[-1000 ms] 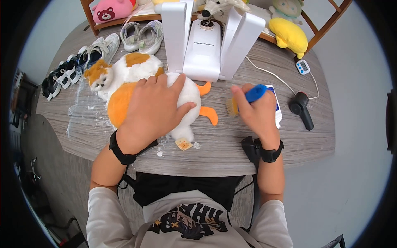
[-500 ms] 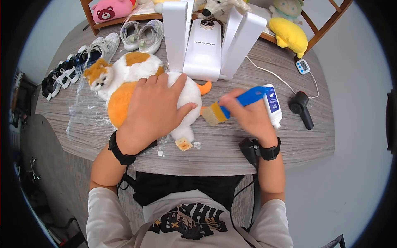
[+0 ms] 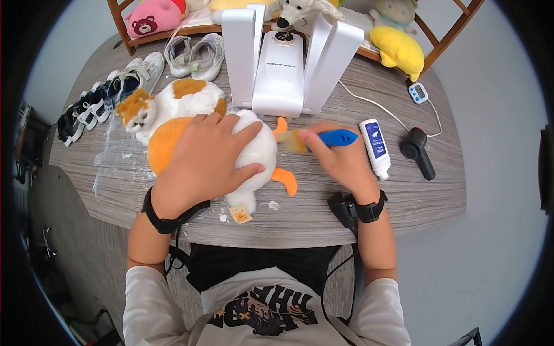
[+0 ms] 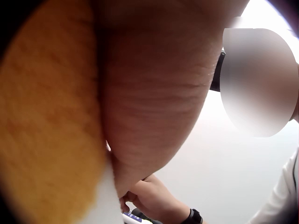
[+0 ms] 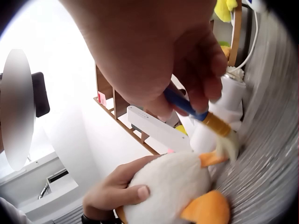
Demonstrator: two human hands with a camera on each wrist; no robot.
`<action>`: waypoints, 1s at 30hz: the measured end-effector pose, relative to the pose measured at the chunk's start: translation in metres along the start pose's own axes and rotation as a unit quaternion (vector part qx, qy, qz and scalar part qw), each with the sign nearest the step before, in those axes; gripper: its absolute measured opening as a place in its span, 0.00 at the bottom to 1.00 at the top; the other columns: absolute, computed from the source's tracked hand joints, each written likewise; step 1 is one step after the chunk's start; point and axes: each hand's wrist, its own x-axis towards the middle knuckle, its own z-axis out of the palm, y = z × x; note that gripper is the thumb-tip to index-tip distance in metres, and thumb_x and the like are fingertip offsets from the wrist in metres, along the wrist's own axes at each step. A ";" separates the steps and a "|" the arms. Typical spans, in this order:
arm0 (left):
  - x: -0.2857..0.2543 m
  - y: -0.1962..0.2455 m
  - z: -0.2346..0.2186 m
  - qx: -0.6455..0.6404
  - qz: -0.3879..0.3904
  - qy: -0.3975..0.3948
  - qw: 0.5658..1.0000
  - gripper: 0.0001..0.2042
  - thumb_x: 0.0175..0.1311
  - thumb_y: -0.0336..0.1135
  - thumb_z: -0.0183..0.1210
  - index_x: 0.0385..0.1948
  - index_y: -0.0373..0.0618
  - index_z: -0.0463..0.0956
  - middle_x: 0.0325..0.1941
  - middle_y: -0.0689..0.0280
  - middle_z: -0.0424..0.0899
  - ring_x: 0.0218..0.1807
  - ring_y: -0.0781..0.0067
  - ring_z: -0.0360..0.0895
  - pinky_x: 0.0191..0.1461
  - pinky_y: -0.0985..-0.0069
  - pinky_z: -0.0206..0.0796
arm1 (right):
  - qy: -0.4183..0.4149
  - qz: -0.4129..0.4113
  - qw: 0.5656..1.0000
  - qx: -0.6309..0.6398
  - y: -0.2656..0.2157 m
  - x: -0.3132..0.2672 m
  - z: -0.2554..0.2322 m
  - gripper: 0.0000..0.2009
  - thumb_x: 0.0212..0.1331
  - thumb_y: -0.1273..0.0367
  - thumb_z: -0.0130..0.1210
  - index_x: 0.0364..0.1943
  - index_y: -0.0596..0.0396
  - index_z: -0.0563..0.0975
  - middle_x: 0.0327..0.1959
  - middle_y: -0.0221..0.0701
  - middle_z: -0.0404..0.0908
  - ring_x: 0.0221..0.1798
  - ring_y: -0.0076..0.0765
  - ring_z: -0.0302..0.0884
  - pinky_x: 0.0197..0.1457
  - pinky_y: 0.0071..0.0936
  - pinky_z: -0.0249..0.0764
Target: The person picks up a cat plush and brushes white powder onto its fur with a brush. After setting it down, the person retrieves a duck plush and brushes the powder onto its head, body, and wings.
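Note:
My left hand (image 3: 205, 155) presses flat with spread fingers on an orange and white plush toy (image 3: 262, 150) lying on the table. Two orange felt feet (image 3: 285, 181) stick out from the toy's right side. Between thumb and fingers my right hand (image 3: 345, 164) grips a brush with a blue handle (image 3: 340, 137). Its pale bristles meet the upper foot, as the right wrist view shows with the brush (image 5: 217, 125) over the foot (image 5: 212, 159). Orange fur (image 4: 46, 112) fills the left side of the left wrist view, against the left hand.
A white bottle (image 3: 375, 147) and a black handheld device (image 3: 416, 151) lie to the right. Behind stands a white machine with upright arms (image 3: 279, 75). Several shoes (image 3: 193, 56) and a cat plush (image 3: 138, 115) occupy the left. White powder (image 3: 223, 218) dots the table.
The brush has moved from beside the lower foot to the upper foot. The plush toy has turned slightly, its lower end shifting left under the left hand. The bottle is more exposed now.

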 end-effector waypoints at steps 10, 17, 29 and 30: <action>-0.001 -0.006 -0.009 -0.069 0.049 -0.049 0.995 0.31 0.50 0.48 0.68 0.58 0.50 0.75 0.56 0.55 0.77 0.55 0.52 0.74 0.65 0.58 0.61 | 0.051 -0.069 0.996 -0.011 0.005 0.002 0.005 0.11 0.62 0.64 0.61 0.29 0.57 0.83 0.20 0.35 0.81 0.22 0.37 0.78 0.27 0.26 0.71; -0.003 -0.005 -0.008 -0.062 0.047 -0.039 0.996 0.30 0.50 0.48 0.67 0.58 0.50 0.75 0.55 0.55 0.78 0.54 0.52 0.74 0.64 0.59 0.61 | 0.073 -0.006 0.984 0.164 0.001 0.001 0.000 0.12 0.63 0.62 0.61 0.30 0.58 0.83 0.19 0.30 0.80 0.21 0.26 0.75 0.26 0.25 0.70; -0.003 -0.006 -0.009 -0.076 0.062 -0.046 0.994 0.29 0.49 0.49 0.68 0.55 0.50 0.78 0.52 0.55 0.79 0.52 0.53 0.74 0.60 0.60 0.63 | 0.014 0.015 0.994 0.109 0.003 0.003 -0.002 0.10 0.61 0.64 0.62 0.33 0.58 0.84 0.21 0.30 0.80 0.25 0.21 0.77 0.29 0.21 0.71; -0.003 -0.006 -0.009 -0.076 0.063 -0.046 0.994 0.29 0.49 0.49 0.68 0.55 0.50 0.78 0.52 0.55 0.79 0.52 0.53 0.74 0.60 0.60 0.63 | 0.014 0.016 0.994 0.108 0.005 0.004 -0.003 0.10 0.61 0.64 0.62 0.33 0.58 0.84 0.21 0.30 0.80 0.25 0.21 0.77 0.29 0.21 0.71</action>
